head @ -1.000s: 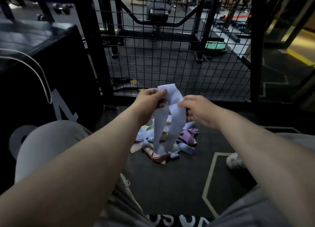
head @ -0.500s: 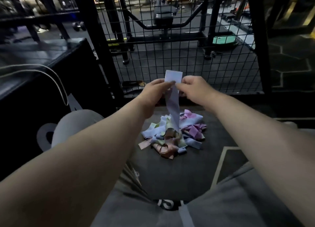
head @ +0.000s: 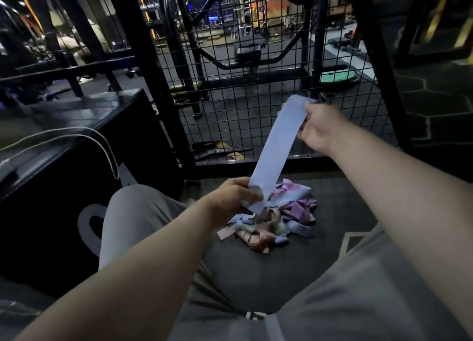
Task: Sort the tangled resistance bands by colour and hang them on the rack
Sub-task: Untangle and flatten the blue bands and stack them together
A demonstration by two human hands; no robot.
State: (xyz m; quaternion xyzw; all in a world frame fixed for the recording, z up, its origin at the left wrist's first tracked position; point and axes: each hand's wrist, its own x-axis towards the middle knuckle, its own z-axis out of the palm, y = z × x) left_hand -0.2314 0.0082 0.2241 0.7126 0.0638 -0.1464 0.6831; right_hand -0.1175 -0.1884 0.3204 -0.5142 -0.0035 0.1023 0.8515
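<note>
Both ends of the blue band (head: 276, 146) were pinched: my right hand (head: 317, 130) high, my left hand (head: 230, 194) low, just above the pile (head: 279, 225).

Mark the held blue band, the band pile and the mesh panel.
blue band (head: 277, 146), head view, middle of the stretched strip.
band pile (head: 270, 223), head view, centre of the heap on the floor.
mesh panel (head: 230, 115), head view, wire grid left of the band.
</note>
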